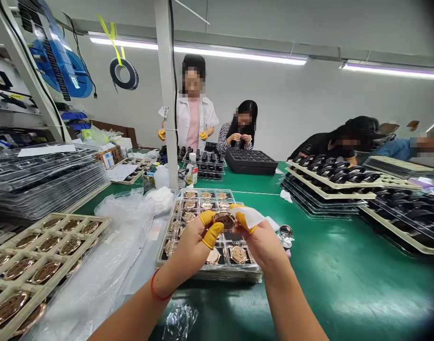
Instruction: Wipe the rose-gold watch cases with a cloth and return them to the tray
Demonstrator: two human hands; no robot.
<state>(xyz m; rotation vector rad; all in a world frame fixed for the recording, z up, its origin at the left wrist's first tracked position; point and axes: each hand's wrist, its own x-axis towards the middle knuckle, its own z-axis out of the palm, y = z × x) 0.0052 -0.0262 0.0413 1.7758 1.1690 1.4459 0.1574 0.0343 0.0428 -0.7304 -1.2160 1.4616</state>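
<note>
My left hand [193, 241], with yellow finger cots, pinches a round copper-coloured metal part [224, 220] held up in front of me. My right hand [261, 241], also in yellow cots, holds a white cloth [252, 216] against the right side of that part. Both hands hover over a clear tray [195, 196] of several similar copper parts on the green table. A red band circles my left wrist.
A beige tray of copper parts [42, 258] lies at the left beside plastic bags [106, 265]. Stacked trays of black parts [330, 182] stand on the right, a black tray [250, 161] at the back. A white post [167, 94] rises ahead. Several people work across the table.
</note>
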